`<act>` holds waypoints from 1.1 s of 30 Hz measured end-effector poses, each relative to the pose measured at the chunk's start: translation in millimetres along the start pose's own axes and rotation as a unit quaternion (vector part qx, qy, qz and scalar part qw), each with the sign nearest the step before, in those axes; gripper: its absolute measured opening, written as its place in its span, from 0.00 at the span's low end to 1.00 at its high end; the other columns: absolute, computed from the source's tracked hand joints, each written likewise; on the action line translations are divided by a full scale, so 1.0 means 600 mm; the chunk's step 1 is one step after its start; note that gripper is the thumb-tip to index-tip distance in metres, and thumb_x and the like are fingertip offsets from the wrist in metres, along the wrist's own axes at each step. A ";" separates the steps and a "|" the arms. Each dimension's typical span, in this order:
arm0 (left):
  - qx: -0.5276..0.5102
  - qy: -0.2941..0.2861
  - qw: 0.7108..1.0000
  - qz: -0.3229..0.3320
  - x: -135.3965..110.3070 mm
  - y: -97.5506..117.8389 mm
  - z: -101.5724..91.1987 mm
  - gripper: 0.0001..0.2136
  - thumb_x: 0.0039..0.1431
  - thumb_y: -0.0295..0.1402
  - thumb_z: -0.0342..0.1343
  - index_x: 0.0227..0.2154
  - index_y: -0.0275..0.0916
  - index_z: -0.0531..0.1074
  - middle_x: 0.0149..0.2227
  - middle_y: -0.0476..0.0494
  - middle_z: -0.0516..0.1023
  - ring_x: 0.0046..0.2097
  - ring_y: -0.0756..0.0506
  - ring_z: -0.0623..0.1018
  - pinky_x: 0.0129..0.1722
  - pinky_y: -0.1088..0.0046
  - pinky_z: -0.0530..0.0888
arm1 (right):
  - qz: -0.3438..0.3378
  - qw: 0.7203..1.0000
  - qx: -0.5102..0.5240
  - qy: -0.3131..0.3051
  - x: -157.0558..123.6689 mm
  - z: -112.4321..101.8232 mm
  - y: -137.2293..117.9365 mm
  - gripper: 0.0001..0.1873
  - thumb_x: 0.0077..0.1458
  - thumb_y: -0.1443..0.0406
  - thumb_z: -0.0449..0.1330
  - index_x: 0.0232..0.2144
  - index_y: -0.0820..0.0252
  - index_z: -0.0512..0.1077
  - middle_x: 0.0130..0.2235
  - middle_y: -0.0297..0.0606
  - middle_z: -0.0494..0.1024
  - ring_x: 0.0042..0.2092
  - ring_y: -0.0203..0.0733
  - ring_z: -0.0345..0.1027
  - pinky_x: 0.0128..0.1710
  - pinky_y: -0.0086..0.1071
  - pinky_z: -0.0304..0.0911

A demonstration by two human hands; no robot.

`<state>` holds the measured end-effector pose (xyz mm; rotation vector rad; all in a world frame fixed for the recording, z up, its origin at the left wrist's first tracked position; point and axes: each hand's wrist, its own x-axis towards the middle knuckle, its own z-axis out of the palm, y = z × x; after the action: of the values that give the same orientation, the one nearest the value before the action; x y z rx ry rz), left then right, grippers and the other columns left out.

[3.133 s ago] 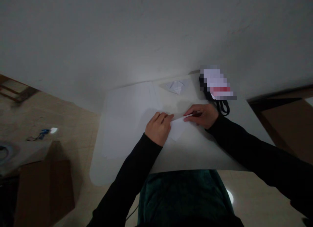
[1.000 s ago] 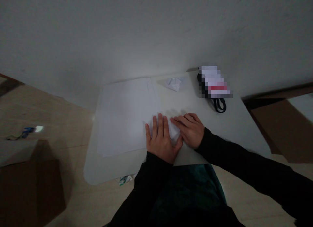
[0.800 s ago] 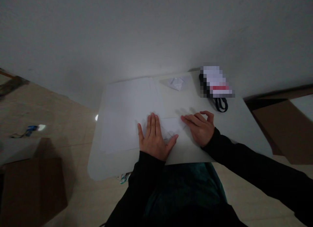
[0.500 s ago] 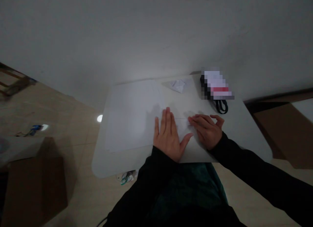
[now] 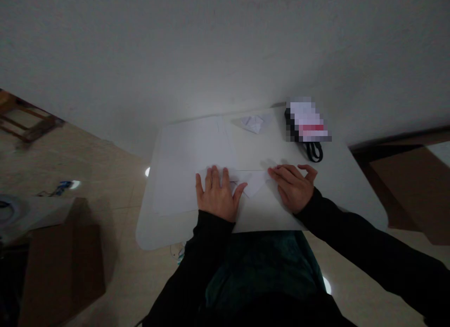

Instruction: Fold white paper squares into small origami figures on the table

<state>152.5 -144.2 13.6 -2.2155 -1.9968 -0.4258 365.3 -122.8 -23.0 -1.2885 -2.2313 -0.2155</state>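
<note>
Paper sheets [image 5: 190, 153], a small folded piece [image 5: 253, 124] and a blurred, black-strapped item [image 5: 306, 123] lie left of and beyond the folded paper [image 5: 255, 180] on the bench [image 5: 267, 216]; the left hand [image 5: 217, 199], fingers spread, hides its left part, baring more than a moment earlier; the right hand [image 5: 296, 186] bunches its fingers at the right end, pinch unclear

Long, plain black sleeves [image 5: 355, 235]; bare hands [image 5: 217, 199].
</note>
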 end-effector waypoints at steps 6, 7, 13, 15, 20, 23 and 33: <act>-0.037 -0.034 0.997 -0.054 0.021 0.017 0.005 0.19 0.54 0.51 0.54 0.35 0.37 0.70 0.44 0.35 0.72 0.47 0.35 0.69 0.45 0.54 0.67 | 0.013 1.000 0.006 -0.011 0.009 -0.010 -0.015 0.09 0.54 0.63 0.56 0.34 0.62 0.73 0.33 0.41 0.75 0.40 0.47 0.64 0.44 0.44 0.48; -0.052 -0.044 0.996 -0.059 0.023 0.018 0.007 0.18 0.53 0.50 0.55 0.35 0.38 0.70 0.41 0.37 0.72 0.46 0.35 0.69 0.43 0.55 0.67 | 0.021 0.999 0.016 -0.023 0.011 -0.011 -0.013 0.09 0.54 0.61 0.57 0.32 0.62 0.73 0.33 0.41 0.74 0.39 0.47 0.63 0.42 0.43 0.49; -0.140 -0.119 0.982 -0.045 0.037 0.001 0.011 0.20 0.47 0.46 0.63 0.37 0.38 0.69 0.33 0.45 0.73 0.39 0.42 0.70 0.40 0.64 0.67 | 0.073 0.977 0.120 -0.160 0.048 0.002 0.021 0.22 0.43 0.55 0.67 0.40 0.57 0.72 0.32 0.37 0.71 0.36 0.45 0.61 0.34 0.35 0.52; -0.156 -0.160 0.974 -0.028 0.042 -0.008 0.008 0.17 0.47 0.46 0.64 0.32 0.37 0.71 0.31 0.46 0.72 0.35 0.44 0.71 0.37 0.67 0.67 | 0.063 0.960 0.147 -0.228 0.070 0.008 0.027 0.24 0.39 0.57 0.70 0.40 0.56 0.73 0.30 0.35 0.70 0.34 0.43 0.62 0.33 0.33 0.51; -0.173 -0.203 0.964 0.002 0.054 -0.022 0.001 0.13 0.47 0.43 0.65 0.24 0.37 0.73 0.31 0.45 0.70 0.33 0.47 0.72 0.33 0.72 0.68 | 0.004 0.926 0.169 -0.339 0.131 0.016 0.010 0.14 0.36 0.63 0.72 0.29 0.57 0.76 0.26 0.32 0.71 0.31 0.38 0.62 0.33 0.31 0.54; -0.174 -0.239 0.955 0.040 0.069 -0.031 -0.006 0.13 0.48 0.42 0.64 0.24 0.36 0.74 0.30 0.45 0.70 0.34 0.47 0.72 0.35 0.71 0.68 | -0.011 0.895 0.196 -0.401 0.157 0.017 -0.001 0.11 0.35 0.63 0.72 0.21 0.60 0.75 0.24 0.33 0.72 0.31 0.37 0.64 0.33 0.30 0.56; -0.380 0.143 0.913 -0.026 0.197 -0.059 -0.042 0.19 0.50 0.41 0.62 0.43 0.41 0.65 0.43 0.45 0.75 0.38 0.49 0.76 0.33 0.74 0.70 | 0.293 0.705 0.595 -0.252 0.165 0.018 0.018 0.22 0.35 0.54 0.71 0.19 0.59 0.63 0.13 0.27 0.67 0.15 0.34 0.63 0.15 0.29 0.63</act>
<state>124.2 -34.6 68.7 -2.2553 -1.9218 -1.6699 331.6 -38.5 19.5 -1.1663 -1.4940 1.7010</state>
